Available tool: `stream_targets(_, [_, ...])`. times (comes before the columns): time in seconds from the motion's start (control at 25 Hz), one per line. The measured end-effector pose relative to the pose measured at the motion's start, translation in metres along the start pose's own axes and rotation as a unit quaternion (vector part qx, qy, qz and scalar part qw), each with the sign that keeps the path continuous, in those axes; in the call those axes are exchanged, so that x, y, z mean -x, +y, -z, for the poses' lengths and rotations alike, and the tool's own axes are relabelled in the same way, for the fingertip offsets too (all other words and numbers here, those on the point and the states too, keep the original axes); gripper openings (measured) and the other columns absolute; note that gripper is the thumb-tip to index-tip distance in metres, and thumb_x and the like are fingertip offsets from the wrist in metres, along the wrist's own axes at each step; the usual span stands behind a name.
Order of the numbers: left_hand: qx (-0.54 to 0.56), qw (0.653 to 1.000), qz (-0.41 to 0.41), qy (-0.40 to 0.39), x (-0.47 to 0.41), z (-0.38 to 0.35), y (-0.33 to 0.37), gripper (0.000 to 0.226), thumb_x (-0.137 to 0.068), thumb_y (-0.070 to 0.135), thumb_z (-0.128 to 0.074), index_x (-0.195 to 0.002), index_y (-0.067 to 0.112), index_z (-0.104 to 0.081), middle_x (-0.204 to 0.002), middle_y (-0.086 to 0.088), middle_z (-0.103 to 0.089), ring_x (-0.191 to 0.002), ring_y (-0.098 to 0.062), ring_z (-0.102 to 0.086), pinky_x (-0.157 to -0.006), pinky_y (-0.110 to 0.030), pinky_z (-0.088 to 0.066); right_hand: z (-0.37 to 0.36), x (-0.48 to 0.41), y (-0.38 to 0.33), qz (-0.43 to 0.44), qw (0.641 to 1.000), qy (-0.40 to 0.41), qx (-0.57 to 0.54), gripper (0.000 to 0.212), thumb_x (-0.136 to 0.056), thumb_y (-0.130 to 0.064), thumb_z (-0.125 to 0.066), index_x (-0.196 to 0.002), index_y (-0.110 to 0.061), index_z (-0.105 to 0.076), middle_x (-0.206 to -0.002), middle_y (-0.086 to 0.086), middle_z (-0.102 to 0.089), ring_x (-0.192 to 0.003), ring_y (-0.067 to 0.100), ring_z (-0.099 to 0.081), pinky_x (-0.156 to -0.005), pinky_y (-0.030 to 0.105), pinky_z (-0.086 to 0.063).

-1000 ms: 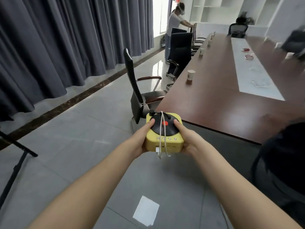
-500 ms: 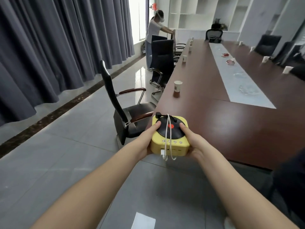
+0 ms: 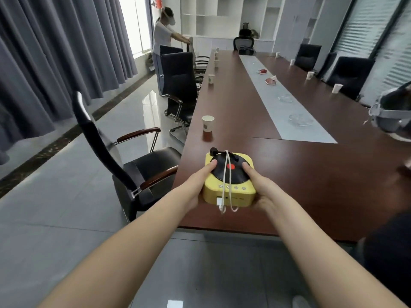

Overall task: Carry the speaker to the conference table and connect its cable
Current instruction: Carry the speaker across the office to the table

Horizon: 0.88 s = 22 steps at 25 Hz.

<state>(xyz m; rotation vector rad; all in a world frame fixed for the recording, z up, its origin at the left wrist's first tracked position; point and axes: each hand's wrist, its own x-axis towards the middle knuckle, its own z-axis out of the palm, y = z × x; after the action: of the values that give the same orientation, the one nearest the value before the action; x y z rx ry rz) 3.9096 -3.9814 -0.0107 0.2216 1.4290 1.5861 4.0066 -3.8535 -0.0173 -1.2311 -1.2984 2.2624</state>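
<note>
Conference room: grey curtains [image 3: 55, 63] along one wall, white shelving [image 3: 222, 16] at the far end, grey tiled floor [image 3: 55, 218]. Long dark-brown tabletop [image 3: 322, 185] with a pale grey runner [image 3: 289, 112] down its middle.

We hold the speaker [image 3: 229, 181] with both hands over the tabletop's near-left corner; we cannot tell whether its base touches the wood. It is a yellow box with a black record-style disc and a red centre on top, and a row of small buttons along its near top edge.

Left hand [image 3: 195, 187]: grip clenched on the speaker's left side, thumb on the disc. Right hand [image 3: 262, 187]: grip clenched on its right side, thumb likewise on the disc.

White cable [image 3: 226, 174]: looped over the top of the speaker from far side to near side, hanging loose off the near face, where a white plug sits.

Paper cup [image 3: 208, 123] stands near the tabletop's left edge, beyond the speaker and apart from it. More cups line both long edges. Black chair [image 3: 124, 165] with brown armrests sits just beside the near-left corner. Another person [image 3: 164, 38] stands at the far left by the chairs.
</note>
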Motion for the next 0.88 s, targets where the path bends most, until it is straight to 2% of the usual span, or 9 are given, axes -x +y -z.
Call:
stream_targets(0.12, [-0.007,1.0,0.011,-0.028,-0.044,0.001,0.019,0.035,-0.088,0.049,-0.053,-0.1,0.018,-0.065,-0.095,-0.005,-0.072,-0.086,-0.022,-0.068,-0.076,-0.034,-0.054,-0.003,-0.033,-0.019,0.016,1.0,0.023,-0.01,0.054,-0.077,-0.046,-0.069,-0.112,-0.005,-0.064,-0.107,0.018,-0.07,-0.087,0.034,-0.068,-0.073,0.046,-0.056])
stream_targets(0.36, [-0.022,0.997,0.038,-0.069,-0.131,0.003,0.053,0.046,-0.084,0.052,-0.057,-0.113,0.018,-0.065,-0.109,-0.008,-0.072,-0.098,-0.026,-0.068,-0.086,-0.04,-0.054,-0.007,-0.096,-0.057,0.02,0.997,0.069,-0.031,0.053,-0.078,-0.045,-0.069,-0.111,-0.005,-0.064,-0.104,0.018,-0.071,-0.088,0.035,-0.068,-0.076,0.049,-0.056])
stream_targets(0.72, [-0.053,0.99,0.056,-0.116,-0.242,-0.005,0.095,0.05,-0.084,0.052,-0.057,-0.119,0.017,-0.064,-0.114,-0.008,-0.071,-0.104,-0.025,-0.067,-0.093,-0.04,-0.052,-0.008,-0.184,-0.104,0.021,0.992,0.108,-0.065,0.048,-0.08,-0.044,-0.068,-0.108,-0.005,-0.064,-0.09,0.015,-0.071,-0.077,0.03,-0.069,-0.06,0.039,-0.056])
stream_targets(0.88, [-0.058,0.986,0.071,-0.139,-0.28,-0.023,0.106,0.049,-0.085,0.052,-0.055,-0.118,0.016,-0.064,-0.112,-0.007,-0.072,-0.101,-0.024,-0.068,-0.085,-0.036,-0.054,0.007,-0.209,-0.125,0.022,0.989,0.12,-0.08,0.049,-0.08,-0.044,-0.067,-0.11,-0.006,-0.064,-0.094,0.015,-0.071,-0.077,0.031,-0.07,-0.056,0.039,-0.056])
